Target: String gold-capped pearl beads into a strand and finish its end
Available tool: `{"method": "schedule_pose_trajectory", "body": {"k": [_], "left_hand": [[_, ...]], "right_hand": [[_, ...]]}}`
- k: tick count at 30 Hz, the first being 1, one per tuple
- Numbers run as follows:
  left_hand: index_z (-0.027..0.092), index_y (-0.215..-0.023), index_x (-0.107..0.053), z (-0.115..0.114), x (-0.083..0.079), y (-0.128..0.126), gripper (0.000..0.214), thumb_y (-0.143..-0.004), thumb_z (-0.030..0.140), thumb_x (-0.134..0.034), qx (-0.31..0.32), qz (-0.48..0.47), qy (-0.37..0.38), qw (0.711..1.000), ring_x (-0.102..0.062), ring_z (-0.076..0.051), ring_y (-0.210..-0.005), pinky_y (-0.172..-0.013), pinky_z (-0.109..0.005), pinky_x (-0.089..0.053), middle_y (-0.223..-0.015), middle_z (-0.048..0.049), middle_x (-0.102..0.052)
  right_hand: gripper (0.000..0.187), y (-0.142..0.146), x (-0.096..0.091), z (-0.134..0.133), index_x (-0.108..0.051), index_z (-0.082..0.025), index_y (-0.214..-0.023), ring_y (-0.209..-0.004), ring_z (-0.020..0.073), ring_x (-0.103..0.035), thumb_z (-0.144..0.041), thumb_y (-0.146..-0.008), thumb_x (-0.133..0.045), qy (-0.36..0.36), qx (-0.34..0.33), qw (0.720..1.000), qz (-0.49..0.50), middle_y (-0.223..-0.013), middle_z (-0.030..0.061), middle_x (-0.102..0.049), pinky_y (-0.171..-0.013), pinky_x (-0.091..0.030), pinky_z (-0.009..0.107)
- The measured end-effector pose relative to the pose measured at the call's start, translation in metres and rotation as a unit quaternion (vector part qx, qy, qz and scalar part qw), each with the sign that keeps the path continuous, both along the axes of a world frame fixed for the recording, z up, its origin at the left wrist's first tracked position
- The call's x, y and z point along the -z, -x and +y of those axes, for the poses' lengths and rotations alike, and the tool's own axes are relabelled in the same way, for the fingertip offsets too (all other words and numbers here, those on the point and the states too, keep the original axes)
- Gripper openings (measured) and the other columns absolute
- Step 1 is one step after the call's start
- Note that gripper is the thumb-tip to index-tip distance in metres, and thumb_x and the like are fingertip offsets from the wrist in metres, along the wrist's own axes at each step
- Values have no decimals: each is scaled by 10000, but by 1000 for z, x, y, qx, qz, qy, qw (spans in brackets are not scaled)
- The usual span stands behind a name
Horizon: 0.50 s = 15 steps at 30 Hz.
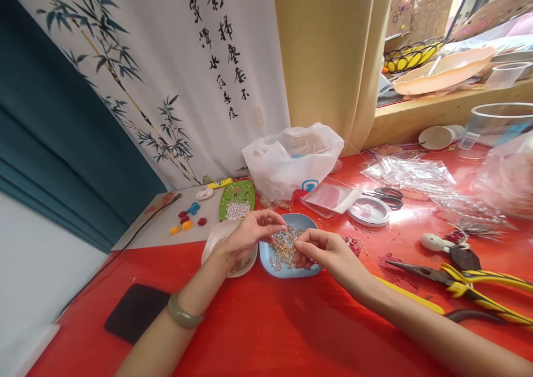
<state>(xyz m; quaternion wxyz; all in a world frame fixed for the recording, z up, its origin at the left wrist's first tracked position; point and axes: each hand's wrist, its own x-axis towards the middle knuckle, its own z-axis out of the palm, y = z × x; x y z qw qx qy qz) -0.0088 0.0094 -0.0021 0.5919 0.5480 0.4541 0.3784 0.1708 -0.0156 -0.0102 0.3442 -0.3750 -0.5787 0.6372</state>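
My left hand [256, 234] is over the gap between a white dish [207, 250] and a blue dish [275, 271], its thumb and fingertips pinched together. Whatever lies in that pinch is too small to name. Above the right part of the blue dish, my right hand [318, 249] also pinches thumb against forefinger, and I cannot make out what is in it. Small gold and clear beads [283, 249] fill the blue dish. Tiny brownish beads [239, 267] lie in the white one, partly hidden by my left hand. Behind stands a green tray [227, 204] with white pearl beads [238, 210].
A white plastic bag [287, 157] stands behind the dishes. To the right lie a spool [368, 209], black scissors [387, 197], clear packets [410, 174] and yellow-handled pliers [462, 280]. A black phone-like slab [139, 310] is by my left forearm. Small flowers [187, 225] lie further left.
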Motion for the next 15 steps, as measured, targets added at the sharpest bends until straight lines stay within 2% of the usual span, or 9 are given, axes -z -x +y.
{"method": "schedule_pose_trajectory", "body": {"k": [15], "left_hand": [[148,-727,-634,0,1,0,214,-604,314,-689,-1,38,-23,999,-508,-98,-612,-542,-219,-427,-733,-27,-592]], "right_hand": [[185,0,0,2,-508,-177,-599,-552,113,-559,-281,-751,-517,6,5,1000,-1,-580,7,-617,-562,-429,240]]}}
